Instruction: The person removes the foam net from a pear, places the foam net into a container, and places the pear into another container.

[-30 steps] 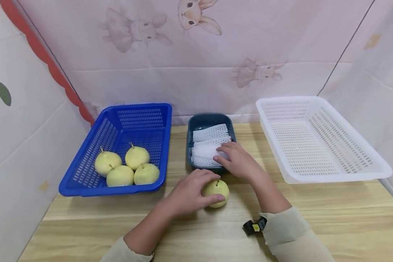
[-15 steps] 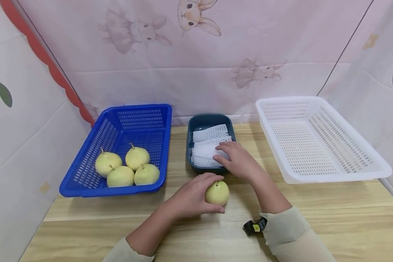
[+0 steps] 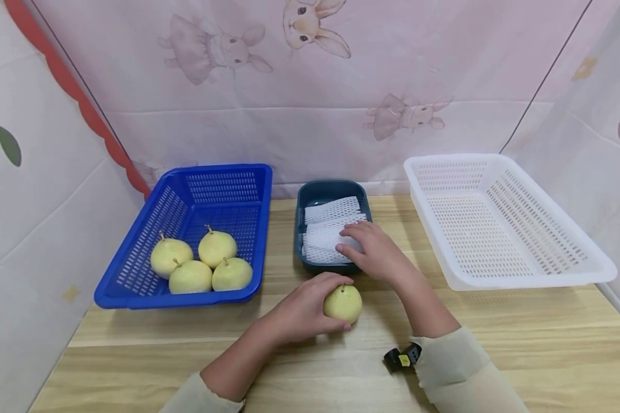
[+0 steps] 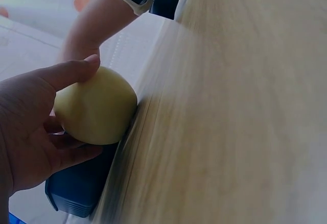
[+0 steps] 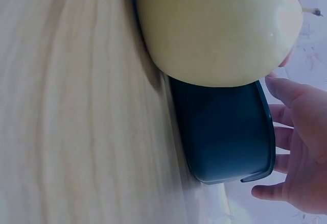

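Observation:
A round yellow-green pear [image 3: 343, 305] sits at the middle of the wooden table, its short stem upward. My left hand [image 3: 301, 308] grips it from the left, thumb on the near side and fingers on the far side; the left wrist view shows this hold on the pear [image 4: 97, 109]. Just beyond stands a dark teal tray [image 3: 300, 252] holding white foam fruit nets [image 3: 322, 240]. Over the tray's right front part hovers my right hand [image 3: 376, 252], fingers loosely bent above the nets. In the right wrist view, the pear partly covers the tray [image 5: 225, 132].
To the left, a blue basket [image 3: 262, 244] contains several pears [image 3: 217, 249]. A white basket [image 3: 488, 229] with nothing in it stands to the right. A black wrist camera [image 3: 403, 358] sticks out from the right sleeve. Printed cloth walls close off the back and sides.
My left hand has shifted its fingers and thumb on the pear, exposing more of its front, and now holds it from the left side. The right hand has stayed over the nets.

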`<state>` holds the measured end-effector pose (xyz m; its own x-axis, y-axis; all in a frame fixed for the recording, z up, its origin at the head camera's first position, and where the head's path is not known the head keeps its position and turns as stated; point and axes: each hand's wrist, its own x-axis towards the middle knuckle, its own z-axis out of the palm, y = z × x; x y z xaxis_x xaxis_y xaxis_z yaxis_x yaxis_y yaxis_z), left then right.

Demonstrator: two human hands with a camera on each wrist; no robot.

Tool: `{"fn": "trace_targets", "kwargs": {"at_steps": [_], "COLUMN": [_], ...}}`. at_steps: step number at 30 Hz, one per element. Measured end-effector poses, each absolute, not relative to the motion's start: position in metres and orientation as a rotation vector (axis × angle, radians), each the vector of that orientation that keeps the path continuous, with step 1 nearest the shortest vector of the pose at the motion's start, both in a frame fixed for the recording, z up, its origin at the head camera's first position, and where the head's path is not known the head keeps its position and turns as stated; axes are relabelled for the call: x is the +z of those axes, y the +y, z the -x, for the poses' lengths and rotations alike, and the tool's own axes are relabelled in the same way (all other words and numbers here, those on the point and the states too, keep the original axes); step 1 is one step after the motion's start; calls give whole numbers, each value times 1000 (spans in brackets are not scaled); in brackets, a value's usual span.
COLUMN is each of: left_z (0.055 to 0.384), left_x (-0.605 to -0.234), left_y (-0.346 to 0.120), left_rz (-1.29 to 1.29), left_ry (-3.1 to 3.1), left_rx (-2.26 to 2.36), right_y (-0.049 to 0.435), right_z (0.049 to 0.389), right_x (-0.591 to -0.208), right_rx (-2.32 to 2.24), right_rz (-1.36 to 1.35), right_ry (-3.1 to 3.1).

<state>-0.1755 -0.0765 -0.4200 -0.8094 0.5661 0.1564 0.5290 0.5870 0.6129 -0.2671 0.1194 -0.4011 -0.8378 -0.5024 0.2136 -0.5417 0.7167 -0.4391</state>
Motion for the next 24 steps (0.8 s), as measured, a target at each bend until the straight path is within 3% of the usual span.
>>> {"fn": "trace_targets", "kwargs": {"at_steps": [24], "left_z": [178], "left_x": [-405], "left_y": [-83], "left_rz": [-623], "left_ry": [2783], "left_rx": [1487], "right_y": [120], "right_z": [253], "right_x": [-378], "right_rx": [818], "right_rz": [-832], "right_ry": [-2831]}}
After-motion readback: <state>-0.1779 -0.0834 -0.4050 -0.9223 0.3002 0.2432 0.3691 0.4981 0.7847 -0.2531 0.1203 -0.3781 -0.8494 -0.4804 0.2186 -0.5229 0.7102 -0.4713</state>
